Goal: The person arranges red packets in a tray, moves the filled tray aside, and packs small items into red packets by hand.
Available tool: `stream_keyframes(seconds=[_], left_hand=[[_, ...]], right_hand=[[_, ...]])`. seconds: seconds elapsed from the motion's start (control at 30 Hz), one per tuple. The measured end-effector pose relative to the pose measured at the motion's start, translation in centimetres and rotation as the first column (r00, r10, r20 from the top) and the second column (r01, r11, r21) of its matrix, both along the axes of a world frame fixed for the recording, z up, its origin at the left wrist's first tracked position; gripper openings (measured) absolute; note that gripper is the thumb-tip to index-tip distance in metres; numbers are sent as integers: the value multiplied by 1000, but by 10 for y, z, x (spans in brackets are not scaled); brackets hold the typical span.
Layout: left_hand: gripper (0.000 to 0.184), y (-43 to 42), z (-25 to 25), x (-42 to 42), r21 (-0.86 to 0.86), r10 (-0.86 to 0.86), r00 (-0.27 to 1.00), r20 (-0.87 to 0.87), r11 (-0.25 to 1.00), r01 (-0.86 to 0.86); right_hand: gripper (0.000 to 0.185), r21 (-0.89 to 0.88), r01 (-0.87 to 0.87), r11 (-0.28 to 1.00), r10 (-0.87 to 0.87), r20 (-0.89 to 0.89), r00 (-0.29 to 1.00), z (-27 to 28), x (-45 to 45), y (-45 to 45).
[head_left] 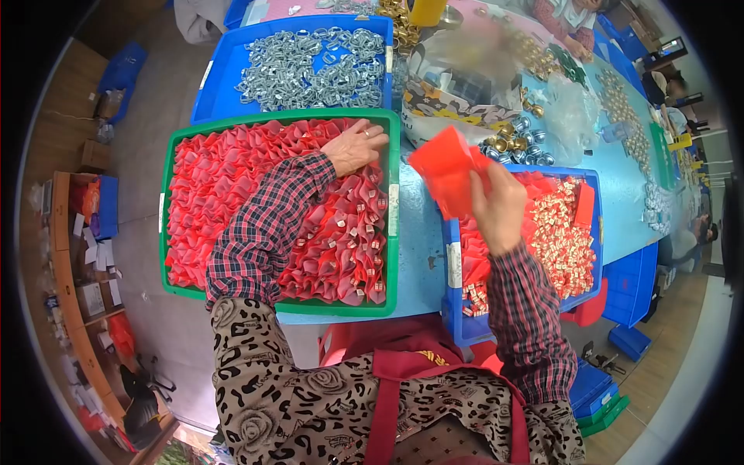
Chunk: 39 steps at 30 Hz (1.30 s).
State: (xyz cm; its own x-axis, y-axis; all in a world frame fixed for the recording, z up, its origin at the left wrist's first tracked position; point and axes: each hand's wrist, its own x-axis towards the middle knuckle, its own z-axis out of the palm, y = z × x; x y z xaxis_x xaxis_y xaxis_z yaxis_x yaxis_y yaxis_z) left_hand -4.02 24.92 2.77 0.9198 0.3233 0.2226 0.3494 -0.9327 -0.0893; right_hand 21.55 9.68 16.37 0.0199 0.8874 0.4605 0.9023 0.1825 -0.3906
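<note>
My left hand rests at the upper right of a green-rimmed tray, on rows of folded red pieces. Its fingers curl down among them, and their tips are hidden. My right hand is raised over the left part of a blue tray, its fingers closed on a red sheet. In that blue tray lie many small cream-and-red pieces beside more red sheets. Small pale pieces also sit on some of the red pieces in the green-rimmed tray.
Behind the green-rimmed tray stands a blue tray of silvery metal parts. A patterned box, metal bells and plastic bags are on the blue table. Another person's arms show at the far side.
</note>
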Motion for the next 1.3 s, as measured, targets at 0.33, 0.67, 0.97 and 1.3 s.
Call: stream_keyframes(seconds=[0.33, 0.67, 0.97, 1.3], left_hand=[[11, 11, -31, -7, 113, -78, 994, -73, 990, 86], [16, 3, -24, -4, 57, 43, 926, -375, 998, -23], [32, 11, -72, -17, 6, 0, 998, -57, 1000, 1], [39, 2, -60, -26, -206, 85, 938, -336, 965, -162]], right_hand=[[9, -9, 125, 992, -118, 277, 954, -44, -61, 74], [10, -3, 87, 996, -76, 461, 884, -61, -106, 106], [7, 9, 69, 998, -65, 464, 884, -89, -149, 122], [9, -194, 120, 974, -42, 365, 930, -117, -153, 126]])
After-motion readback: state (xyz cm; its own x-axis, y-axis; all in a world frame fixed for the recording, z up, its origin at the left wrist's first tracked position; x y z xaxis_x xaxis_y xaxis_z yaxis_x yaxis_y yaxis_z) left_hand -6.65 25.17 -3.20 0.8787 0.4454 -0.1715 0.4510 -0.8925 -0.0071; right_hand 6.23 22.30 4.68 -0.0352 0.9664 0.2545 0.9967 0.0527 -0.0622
